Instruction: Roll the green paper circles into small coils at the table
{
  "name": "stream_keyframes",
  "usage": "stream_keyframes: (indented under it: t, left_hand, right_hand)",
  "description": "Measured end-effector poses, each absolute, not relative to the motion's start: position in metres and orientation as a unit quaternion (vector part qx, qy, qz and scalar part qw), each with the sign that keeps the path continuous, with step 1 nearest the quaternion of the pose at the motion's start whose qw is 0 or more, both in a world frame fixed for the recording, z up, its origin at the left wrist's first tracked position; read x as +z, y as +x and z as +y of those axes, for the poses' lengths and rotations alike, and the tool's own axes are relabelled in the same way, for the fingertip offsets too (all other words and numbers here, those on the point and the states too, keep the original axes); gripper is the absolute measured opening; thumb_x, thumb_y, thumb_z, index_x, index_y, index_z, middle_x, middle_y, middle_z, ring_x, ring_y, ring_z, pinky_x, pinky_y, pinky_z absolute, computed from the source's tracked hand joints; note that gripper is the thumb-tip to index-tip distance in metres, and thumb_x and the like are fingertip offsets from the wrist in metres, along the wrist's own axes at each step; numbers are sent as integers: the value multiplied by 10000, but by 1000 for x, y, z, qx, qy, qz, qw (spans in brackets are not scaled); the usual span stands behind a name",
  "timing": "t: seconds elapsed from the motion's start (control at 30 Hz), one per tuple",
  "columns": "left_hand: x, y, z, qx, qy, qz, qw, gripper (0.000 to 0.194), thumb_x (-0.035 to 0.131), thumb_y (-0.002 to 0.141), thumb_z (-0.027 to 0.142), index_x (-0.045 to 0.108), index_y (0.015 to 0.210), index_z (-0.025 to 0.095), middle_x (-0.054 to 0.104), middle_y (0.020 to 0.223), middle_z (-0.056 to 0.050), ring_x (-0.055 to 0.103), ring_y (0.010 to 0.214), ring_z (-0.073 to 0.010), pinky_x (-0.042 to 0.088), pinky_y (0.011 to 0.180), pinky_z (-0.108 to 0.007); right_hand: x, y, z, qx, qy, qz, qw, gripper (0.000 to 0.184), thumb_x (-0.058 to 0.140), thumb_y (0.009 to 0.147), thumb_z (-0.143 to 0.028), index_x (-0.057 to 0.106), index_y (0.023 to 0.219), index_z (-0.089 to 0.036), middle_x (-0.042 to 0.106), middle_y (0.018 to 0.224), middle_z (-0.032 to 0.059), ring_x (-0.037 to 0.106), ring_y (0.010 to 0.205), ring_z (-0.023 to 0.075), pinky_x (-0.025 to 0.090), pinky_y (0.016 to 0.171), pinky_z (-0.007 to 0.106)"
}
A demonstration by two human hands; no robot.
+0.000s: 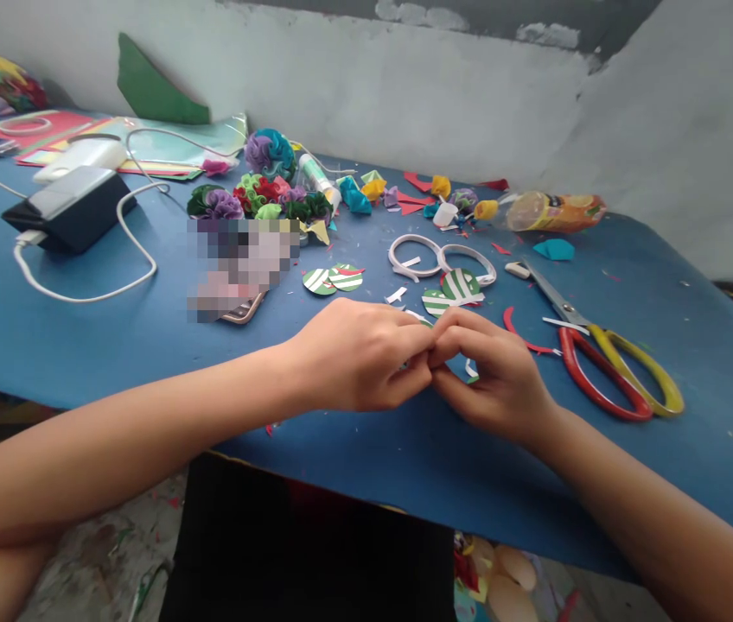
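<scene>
My left hand [357,358] and my right hand [493,376] meet over the blue table [697,302], fingertips pinched together on a small piece of green-and-white striped paper that is mostly hidden between them. A sliver of that paper [471,371] shows under my right fingers. Just beyond my hands lie cut striped paper circles [454,289], and two more circles [334,278] lie further left. Scissors with red and yellow handles [606,363] rest to the right of my right hand.
Two white tape rings [437,257], folded paper flowers [263,194], a glue tube [315,175], a lying bottle [554,212], paper scraps, a phone [246,308], a black power bank with white cable [72,207] and paper sheets [165,147] crowd the table. A wall runs behind.
</scene>
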State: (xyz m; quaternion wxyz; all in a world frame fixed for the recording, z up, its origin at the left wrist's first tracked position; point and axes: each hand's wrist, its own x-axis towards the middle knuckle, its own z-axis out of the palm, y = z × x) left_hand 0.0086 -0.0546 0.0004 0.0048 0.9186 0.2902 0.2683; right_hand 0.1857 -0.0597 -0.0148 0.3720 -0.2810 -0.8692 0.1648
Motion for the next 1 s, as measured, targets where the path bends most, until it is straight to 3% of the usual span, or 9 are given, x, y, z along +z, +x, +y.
stream_keyframes:
  t: [0.43, 0.77, 0.87, 1.0]
  left_hand:
    - [-2, 8, -49, 282, 919, 276, 9, 189, 429, 780, 233, 598, 730, 163, 643, 704, 20, 592, 636, -85, 401, 557, -181]
    - [-8, 9, -41, 299, 903, 281, 128, 200, 494, 767, 224, 557, 947, 163, 626, 932, -22, 595, 838, -103, 471, 753, -205]
    - [-15, 12, -37, 321, 888, 286, 164, 237, 501, 773, 202, 530, 1004, 158, 595, 1003, -36, 583, 846, -79, 480, 722, -177]
    - [-18, 19, -33, 374, 842, 323, 217, 174, 521, 766, 185, 556, 933, 148, 600, 915, -18, 577, 760, -45, 475, 611, -115]
  right_hand:
    - [-16, 187, -59, 167, -279, -867, 378, 161, 514, 700, -14, 467, 696, -168, 454, 702, -16, 457, 629, 36, 401, 570, 162]
    - [-26, 185, -54, 105, -297, -819, 480, 145, 531, 693, -20, 507, 719, -160, 489, 743, -8, 471, 678, 48, 412, 628, 185]
    - [-28, 186, -50, 110, -313, -802, 497, 138, 524, 701, -27, 520, 733, -161, 496, 743, -10, 486, 708, 58, 425, 667, 200]
    - [-30, 185, -49, 141, -316, -784, 515, 159, 504, 731, -45, 528, 817, -176, 506, 815, -3, 500, 779, 65, 454, 701, 197]
